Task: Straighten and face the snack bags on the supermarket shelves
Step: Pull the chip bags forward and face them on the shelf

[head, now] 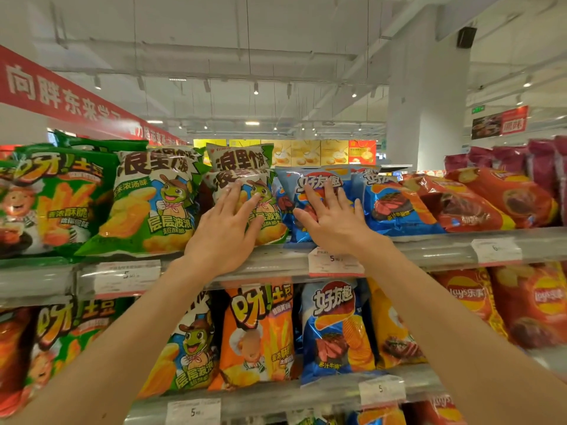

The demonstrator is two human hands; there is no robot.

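Head view: on the top shelf (pixel 276 262), the green frog bag (pixel 260 191) is pressed by the spread left hand (pixel 227 228) and the blue chip bag (pixel 310 182) by the spread right hand (pixel 331 219), so a hard push could topple the bags stacked behind.

I see the top shelf (pixel 276 262) packed tight with snack bags (pixel 153 204). Open air above the bags leaves room to reach in.
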